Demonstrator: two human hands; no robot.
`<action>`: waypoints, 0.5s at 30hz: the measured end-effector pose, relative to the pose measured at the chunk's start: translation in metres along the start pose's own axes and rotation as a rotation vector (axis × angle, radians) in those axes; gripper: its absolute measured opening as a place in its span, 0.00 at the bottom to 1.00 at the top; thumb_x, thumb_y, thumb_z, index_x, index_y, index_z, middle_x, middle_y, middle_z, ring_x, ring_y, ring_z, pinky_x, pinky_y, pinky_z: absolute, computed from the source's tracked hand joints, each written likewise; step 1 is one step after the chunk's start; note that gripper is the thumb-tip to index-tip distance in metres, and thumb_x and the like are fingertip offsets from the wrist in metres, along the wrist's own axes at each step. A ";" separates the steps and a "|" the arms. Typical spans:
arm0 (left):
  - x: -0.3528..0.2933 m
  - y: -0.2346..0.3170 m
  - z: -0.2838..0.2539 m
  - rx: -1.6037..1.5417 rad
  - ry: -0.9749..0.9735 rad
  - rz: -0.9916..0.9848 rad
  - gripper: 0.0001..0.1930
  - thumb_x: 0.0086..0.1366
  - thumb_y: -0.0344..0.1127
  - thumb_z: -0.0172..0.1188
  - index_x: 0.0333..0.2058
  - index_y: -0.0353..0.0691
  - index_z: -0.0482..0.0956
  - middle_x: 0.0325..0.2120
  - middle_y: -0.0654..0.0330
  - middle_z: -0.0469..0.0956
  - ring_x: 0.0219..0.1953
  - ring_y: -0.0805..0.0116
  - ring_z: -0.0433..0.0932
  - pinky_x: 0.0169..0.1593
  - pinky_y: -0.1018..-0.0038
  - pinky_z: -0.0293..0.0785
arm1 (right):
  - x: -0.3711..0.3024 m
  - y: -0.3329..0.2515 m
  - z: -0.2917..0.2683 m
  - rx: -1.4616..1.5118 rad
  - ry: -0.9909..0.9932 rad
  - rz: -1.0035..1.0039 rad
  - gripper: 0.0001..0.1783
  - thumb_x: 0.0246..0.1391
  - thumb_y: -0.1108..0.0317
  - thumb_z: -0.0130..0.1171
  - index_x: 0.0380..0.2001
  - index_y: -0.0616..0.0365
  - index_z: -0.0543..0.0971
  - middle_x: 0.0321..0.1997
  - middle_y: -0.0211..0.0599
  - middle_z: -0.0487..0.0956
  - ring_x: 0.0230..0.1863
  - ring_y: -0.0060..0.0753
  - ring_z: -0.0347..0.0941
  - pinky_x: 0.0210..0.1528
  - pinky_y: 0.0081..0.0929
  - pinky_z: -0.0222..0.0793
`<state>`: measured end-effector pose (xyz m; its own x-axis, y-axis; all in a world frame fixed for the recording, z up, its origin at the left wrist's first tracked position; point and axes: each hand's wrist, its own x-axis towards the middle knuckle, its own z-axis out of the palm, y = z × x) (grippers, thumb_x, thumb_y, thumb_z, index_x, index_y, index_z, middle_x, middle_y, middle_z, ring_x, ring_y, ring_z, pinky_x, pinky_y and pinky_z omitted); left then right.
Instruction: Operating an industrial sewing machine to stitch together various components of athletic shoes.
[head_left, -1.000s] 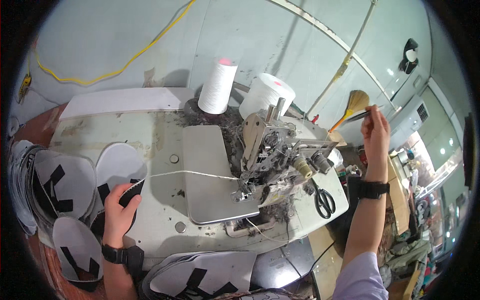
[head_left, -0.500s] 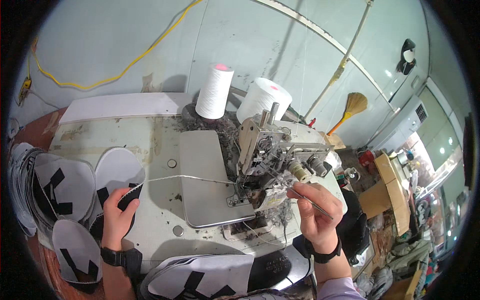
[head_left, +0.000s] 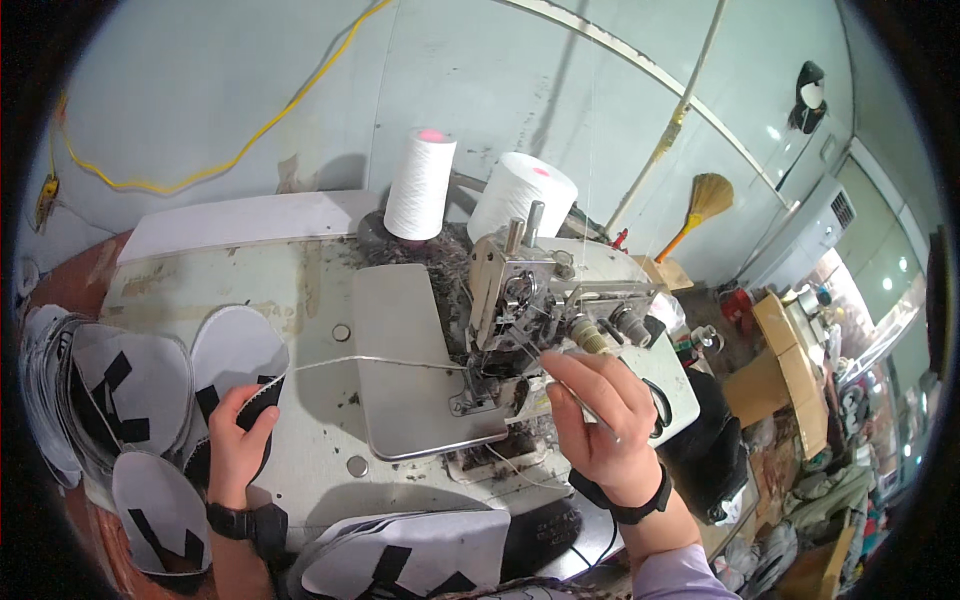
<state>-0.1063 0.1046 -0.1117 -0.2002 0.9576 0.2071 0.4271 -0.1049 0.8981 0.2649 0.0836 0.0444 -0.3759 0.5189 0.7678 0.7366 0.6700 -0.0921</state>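
At the left, my left hand [head_left: 238,432] is closed on the black edge of a fabric insole [head_left: 264,400]. A white thread chain [head_left: 400,359] stretches from that stitched edge across a metal plate to the needle area of the overlock sewing machine [head_left: 505,285]. My right hand [head_left: 605,425] pinches thin silver tweezers [head_left: 612,434] right in front of the machine's head. The tweezers' tips are hard to make out against the machine parts. A white insole [head_left: 238,345] with black patches lies behind my left hand; how it joins the held edge is unclear.
Stacked insoles [head_left: 140,365] lie at the left, and another pile [head_left: 410,550] sits at the near edge. Two white thread cones [head_left: 420,190] stand behind the machine amid dark lint. Boxes [head_left: 775,375] and a broom [head_left: 710,200] are at the right.
My right hand and the tweezers have moved left, closer to the machine's needle area. My left hand keeps its grip on the insole, and the thread chain is still stretched.
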 end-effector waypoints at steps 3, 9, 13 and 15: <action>0.000 0.002 0.000 0.043 0.009 -0.014 0.14 0.56 0.27 0.65 0.41 0.31 0.77 0.32 0.58 0.79 0.35 0.71 0.76 0.43 0.74 0.72 | 0.007 -0.001 0.006 0.014 0.022 0.020 0.18 0.46 0.81 0.64 0.43 0.60 0.78 0.31 0.38 0.79 0.27 0.37 0.75 0.28 0.28 0.70; 0.000 0.006 -0.001 0.049 0.001 -0.002 0.14 0.56 0.28 0.64 0.42 0.31 0.78 0.32 0.58 0.79 0.36 0.69 0.76 0.45 0.74 0.72 | 0.005 0.004 0.012 0.088 0.081 0.018 0.18 0.46 0.84 0.60 0.43 0.62 0.77 0.26 0.37 0.77 0.22 0.35 0.71 0.25 0.29 0.67; 0.000 0.000 -0.001 0.024 0.001 -0.005 0.14 0.56 0.28 0.64 0.41 0.31 0.78 0.32 0.58 0.79 0.36 0.69 0.76 0.45 0.74 0.72 | 0.005 0.001 0.008 0.140 0.170 0.037 0.17 0.46 0.85 0.58 0.42 0.63 0.78 0.23 0.36 0.75 0.20 0.33 0.70 0.23 0.27 0.66; 0.001 -0.001 -0.001 0.036 -0.001 -0.007 0.14 0.56 0.27 0.64 0.42 0.31 0.78 0.32 0.58 0.79 0.36 0.69 0.76 0.45 0.74 0.72 | 0.002 0.001 0.006 0.157 0.192 0.055 0.16 0.46 0.84 0.58 0.41 0.63 0.78 0.23 0.36 0.76 0.20 0.33 0.70 0.23 0.27 0.66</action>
<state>-0.1078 0.1052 -0.1116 -0.2028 0.9585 0.2002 0.4567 -0.0883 0.8853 0.2610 0.0884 0.0420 -0.2131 0.4566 0.8638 0.6512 0.7255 -0.2229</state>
